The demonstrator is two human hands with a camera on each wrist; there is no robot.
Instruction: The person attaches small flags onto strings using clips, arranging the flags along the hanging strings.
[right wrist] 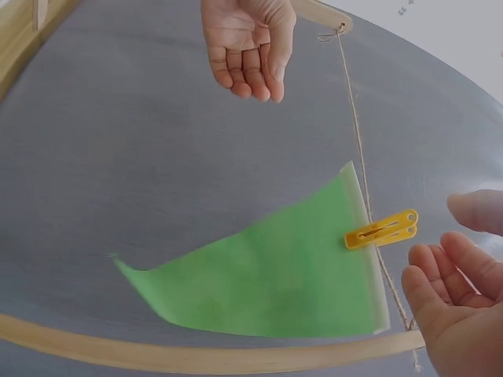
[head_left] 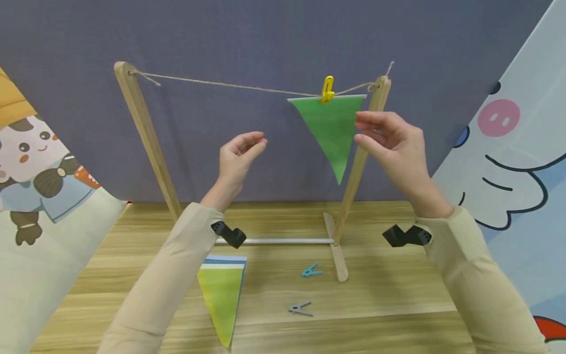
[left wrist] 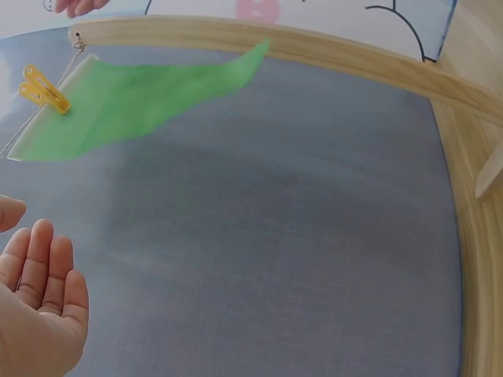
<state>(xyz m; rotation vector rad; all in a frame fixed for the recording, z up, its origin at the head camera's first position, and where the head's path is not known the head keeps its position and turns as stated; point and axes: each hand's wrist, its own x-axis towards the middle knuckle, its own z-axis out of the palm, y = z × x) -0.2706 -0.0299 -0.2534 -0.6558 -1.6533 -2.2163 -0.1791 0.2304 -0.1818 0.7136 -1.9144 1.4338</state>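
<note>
A green triangular pennant (head_left: 332, 128) hangs point down from a twine line (head_left: 230, 85), clipped at its white top edge by a yellow clothespin (head_left: 327, 90). My right hand (head_left: 393, 142) is just right of the pennant, in front of the right post, fingers loosely bent and holding nothing. In the right wrist view the right hand (right wrist: 464, 290) shows a gap between thumb and fingers, beside the clothespin. Left of the pennant and below the twine, my left hand (head_left: 239, 160) is raised in the air, its relaxed fingers empty; the left wrist view shows its palm (left wrist: 39, 322).
The twine runs between a left wooden post (head_left: 148, 140) and a right wooden post (head_left: 353, 182), joined low by a white rod (head_left: 287, 241). On the wooden table lie stacked pennants, yellow-green on top (head_left: 223, 300), a blue clothespin (head_left: 311, 271) and a grey clothespin (head_left: 300, 309).
</note>
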